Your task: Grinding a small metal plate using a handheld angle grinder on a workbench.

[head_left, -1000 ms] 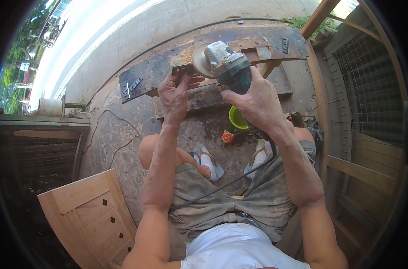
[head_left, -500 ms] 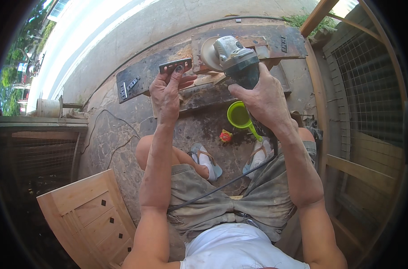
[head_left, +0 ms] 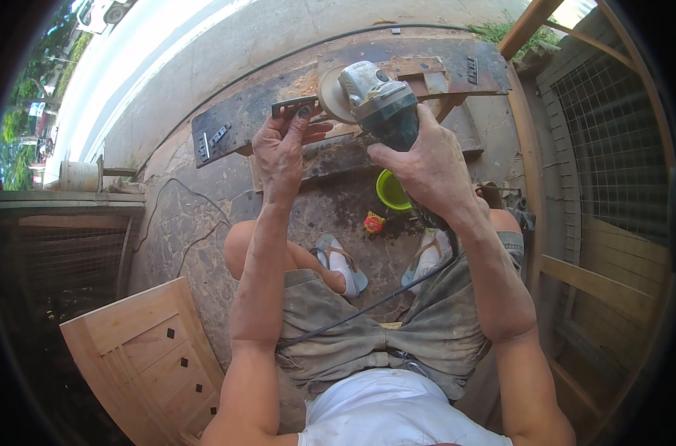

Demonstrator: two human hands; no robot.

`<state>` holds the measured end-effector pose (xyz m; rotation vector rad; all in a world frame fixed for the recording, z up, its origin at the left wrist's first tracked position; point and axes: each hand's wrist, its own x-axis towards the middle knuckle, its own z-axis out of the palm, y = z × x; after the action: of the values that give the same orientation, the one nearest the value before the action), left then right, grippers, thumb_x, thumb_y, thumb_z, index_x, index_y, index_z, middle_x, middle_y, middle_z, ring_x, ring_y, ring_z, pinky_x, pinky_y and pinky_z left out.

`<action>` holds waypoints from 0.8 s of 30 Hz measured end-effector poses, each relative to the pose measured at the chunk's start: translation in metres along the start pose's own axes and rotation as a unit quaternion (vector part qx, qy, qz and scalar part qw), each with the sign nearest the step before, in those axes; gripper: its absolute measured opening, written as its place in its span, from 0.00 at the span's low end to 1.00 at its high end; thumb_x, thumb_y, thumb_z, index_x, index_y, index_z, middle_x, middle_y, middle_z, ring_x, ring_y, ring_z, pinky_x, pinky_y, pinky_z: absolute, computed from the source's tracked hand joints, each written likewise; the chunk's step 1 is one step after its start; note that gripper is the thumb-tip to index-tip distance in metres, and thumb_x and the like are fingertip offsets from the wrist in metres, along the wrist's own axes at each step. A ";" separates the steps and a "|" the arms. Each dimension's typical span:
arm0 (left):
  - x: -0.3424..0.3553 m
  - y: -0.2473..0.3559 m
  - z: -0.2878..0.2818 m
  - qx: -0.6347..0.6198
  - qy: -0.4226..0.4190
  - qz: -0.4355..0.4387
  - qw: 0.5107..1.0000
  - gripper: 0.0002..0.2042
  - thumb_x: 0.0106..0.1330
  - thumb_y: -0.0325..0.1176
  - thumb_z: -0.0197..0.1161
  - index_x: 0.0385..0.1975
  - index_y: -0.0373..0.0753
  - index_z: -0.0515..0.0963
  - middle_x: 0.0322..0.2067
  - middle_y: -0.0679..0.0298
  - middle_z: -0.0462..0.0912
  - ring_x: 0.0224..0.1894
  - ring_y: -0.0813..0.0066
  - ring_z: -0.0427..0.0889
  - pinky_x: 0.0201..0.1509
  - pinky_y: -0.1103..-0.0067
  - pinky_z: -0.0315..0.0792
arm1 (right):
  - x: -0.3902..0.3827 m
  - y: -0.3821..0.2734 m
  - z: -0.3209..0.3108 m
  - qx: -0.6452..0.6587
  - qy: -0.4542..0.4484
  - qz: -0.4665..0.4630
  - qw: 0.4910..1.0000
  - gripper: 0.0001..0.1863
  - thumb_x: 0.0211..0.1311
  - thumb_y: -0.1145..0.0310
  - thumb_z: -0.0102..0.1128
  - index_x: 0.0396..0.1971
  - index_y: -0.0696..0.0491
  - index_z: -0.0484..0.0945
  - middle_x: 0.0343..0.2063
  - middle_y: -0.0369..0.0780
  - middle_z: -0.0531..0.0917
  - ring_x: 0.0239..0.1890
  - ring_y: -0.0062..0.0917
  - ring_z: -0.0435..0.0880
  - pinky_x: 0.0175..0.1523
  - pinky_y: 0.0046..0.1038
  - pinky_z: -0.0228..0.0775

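An angle grinder [head_left: 386,104] with a grey-silver head and dark green body is gripped in my right hand [head_left: 433,167]. Its pale round disc [head_left: 332,95] faces left. My left hand [head_left: 282,152] pinches a small dark flat piece with notches or holes [head_left: 284,108] between thumb and fingers. The piece's right end is at the disc's left edge; whether they touch I cannot tell. Below both hands runs a low dark wooden bench [head_left: 241,126]. The grinder's black cord [head_left: 368,305] crosses over my lap.
A green dipper [head_left: 392,190] and a small red-yellow packet [head_left: 373,222] lie on the stained floor. Small dark pieces [head_left: 219,134] rest on the bench's left end, another dark slotted piece [head_left: 472,70] on its right. A carved wooden panel [head_left: 148,357] leans at lower left; wooden framing [head_left: 528,171] stands right.
The grinder has moved left and slightly down, closing the gap to the dark piece. My left hand has shifted slightly right, and the piece now looks thinner, as if turned.
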<state>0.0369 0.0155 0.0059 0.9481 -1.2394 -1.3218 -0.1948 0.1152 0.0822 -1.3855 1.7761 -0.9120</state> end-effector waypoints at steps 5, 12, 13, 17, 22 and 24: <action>0.000 -0.004 -0.001 0.013 -0.005 0.004 1.000 0.14 0.82 0.33 0.69 0.59 0.32 0.84 0.50 0.51 0.94 0.44 0.59 0.97 0.48 0.71 0.93 | -0.001 -0.001 0.003 0.003 0.003 -0.012 1.000 0.32 0.60 0.57 0.76 0.55 0.67 0.78 0.39 0.55 0.92 0.44 0.45 0.95 0.55 0.43 0.86; 0.000 -0.004 0.000 0.015 -0.004 0.000 1.000 0.14 0.82 0.33 0.69 0.58 0.32 0.83 0.48 0.52 0.94 0.44 0.60 0.97 0.48 0.72 0.93 | 0.000 0.002 -0.002 -0.010 -0.010 0.017 1.000 0.34 0.61 0.54 0.78 0.57 0.64 0.80 0.43 0.53 0.93 0.47 0.43 0.95 0.58 0.43 0.85; 0.000 -0.004 0.000 0.015 -0.007 -0.003 1.000 0.14 0.82 0.33 0.69 0.58 0.32 0.83 0.48 0.53 0.94 0.44 0.60 0.97 0.48 0.72 0.93 | 0.001 0.003 -0.001 -0.012 -0.007 0.018 1.000 0.34 0.61 0.54 0.78 0.57 0.64 0.80 0.43 0.53 0.93 0.47 0.43 0.95 0.57 0.43 0.85; 0.000 -0.008 0.001 0.007 -0.020 -0.004 1.000 0.13 0.82 0.33 0.68 0.58 0.32 0.84 0.48 0.53 0.94 0.46 0.61 0.97 0.50 0.71 0.92 | 0.000 0.000 0.001 -0.006 -0.001 0.007 1.000 0.34 0.61 0.54 0.78 0.57 0.64 0.80 0.42 0.53 0.93 0.47 0.43 0.95 0.57 0.42 0.86; -0.003 -0.007 0.006 0.040 -0.029 0.002 0.999 0.13 0.83 0.34 0.67 0.59 0.32 0.84 0.48 0.53 0.94 0.46 0.61 0.97 0.51 0.71 0.92 | -0.002 0.000 0.003 0.004 0.002 -0.011 1.000 0.32 0.60 0.57 0.77 0.55 0.66 0.77 0.39 0.55 0.92 0.45 0.47 0.95 0.55 0.45 0.86; -0.003 -0.007 0.006 0.045 -0.028 0.004 0.999 0.13 0.83 0.34 0.66 0.59 0.32 0.84 0.48 0.53 0.94 0.46 0.61 0.97 0.51 0.71 0.92 | -0.001 0.001 0.003 0.006 0.001 -0.011 1.000 0.32 0.60 0.57 0.77 0.55 0.66 0.77 0.39 0.55 0.92 0.45 0.48 0.95 0.55 0.45 0.86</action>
<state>0.0298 0.0186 -0.0007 0.9747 -1.3535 -1.3031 -0.1932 0.1157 0.0798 -1.3995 1.7579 -0.9342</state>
